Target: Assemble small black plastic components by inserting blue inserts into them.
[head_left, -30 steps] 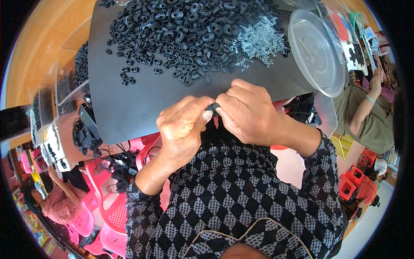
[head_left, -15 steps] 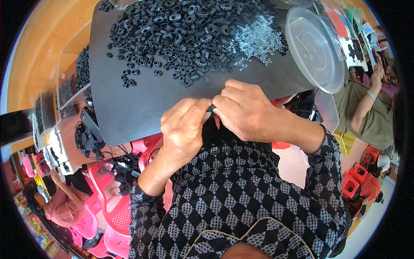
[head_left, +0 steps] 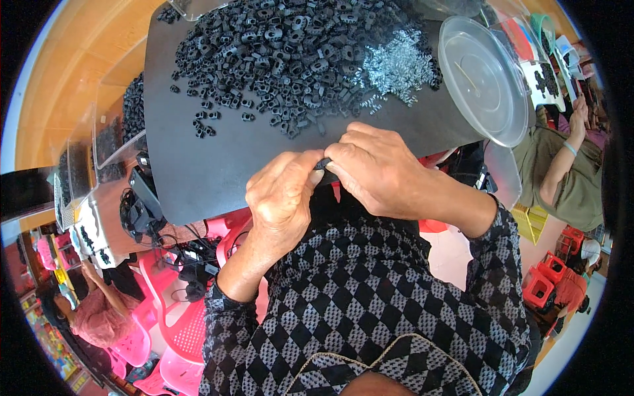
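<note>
At the near edge of the dark table mat [head_left: 198, 175], my two hands meet fingertip to fingertip. Between them is a small black plastic cord lock [head_left: 322, 164], mostly covered by fingers. My left hand [head_left: 281, 195] pinches it with thumb and forefinger. From the other side, my right hand [head_left: 373, 170] closes its thumb and curled fingers on it. Farther off lies a large heap of black cord lock parts [head_left: 277, 63], several strays scattered at its near left. A pile of small silvery coil springs [head_left: 399, 65] rests at the heap's right.
A round clear plastic lid [head_left: 492, 99] holding a thin stick lies at the right. Clear bins [head_left: 109, 142] of black parts stand left, above tangled black cables [head_left: 135, 214]. Pink chairs [head_left: 181, 330] are below left. Other people sit at both sides, one in an olive garment [head_left: 561, 178].
The black cord lock shows a little more between my fingertips and seems turned slightly. Both hands stay nearly in place. The view has shifted a little, so the table appears slightly lower and farther right.
</note>
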{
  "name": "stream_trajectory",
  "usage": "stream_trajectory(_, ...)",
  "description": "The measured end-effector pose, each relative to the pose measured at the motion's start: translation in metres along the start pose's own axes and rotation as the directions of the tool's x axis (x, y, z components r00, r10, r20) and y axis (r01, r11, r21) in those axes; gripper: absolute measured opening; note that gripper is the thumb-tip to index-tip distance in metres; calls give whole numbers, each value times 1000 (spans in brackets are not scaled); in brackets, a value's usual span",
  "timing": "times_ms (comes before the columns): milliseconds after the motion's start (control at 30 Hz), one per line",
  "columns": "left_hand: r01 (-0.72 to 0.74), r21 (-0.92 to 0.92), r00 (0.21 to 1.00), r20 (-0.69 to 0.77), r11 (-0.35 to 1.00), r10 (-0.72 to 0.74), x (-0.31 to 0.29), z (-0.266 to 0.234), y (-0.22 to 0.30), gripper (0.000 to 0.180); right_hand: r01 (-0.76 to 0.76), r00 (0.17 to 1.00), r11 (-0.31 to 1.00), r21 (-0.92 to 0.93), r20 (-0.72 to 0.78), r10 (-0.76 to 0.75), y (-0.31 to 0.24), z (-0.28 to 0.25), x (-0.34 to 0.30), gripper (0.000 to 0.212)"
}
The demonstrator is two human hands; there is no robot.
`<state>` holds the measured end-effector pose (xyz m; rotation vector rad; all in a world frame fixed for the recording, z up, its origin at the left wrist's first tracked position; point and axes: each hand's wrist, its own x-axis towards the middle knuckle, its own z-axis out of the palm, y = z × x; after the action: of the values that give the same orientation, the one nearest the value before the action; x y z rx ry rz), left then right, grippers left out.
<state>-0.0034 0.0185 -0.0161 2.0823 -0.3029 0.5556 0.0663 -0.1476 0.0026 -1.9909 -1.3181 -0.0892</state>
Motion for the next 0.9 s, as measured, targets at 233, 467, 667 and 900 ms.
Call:
stream_trajectory(233, 36, 47, 999, -29, 998, -35, 1, 3, 5, 25, 68, 989, 978, -199, -117, -93, -5, 7, -2, 21)
stream_trajectory(467, 450, -423, 881, 64, 787, -469, 5, -5, 13, 18, 14, 995, 997, -71, -98, -21, -1, -3, 3, 27)
stream_trajectory(667, 566, -627, 771, 174, 535, -612, 10, -6, 14, 20, -13, 992, 989, -146, -128, -6, -5, -4, 8, 43)
stream_trajectory(900, 502, -776, 760, 185, 382, -623, 14, -2, 13, 19, 52, 987, 969, -241, -132, -86, -2, -2, 11, 47)
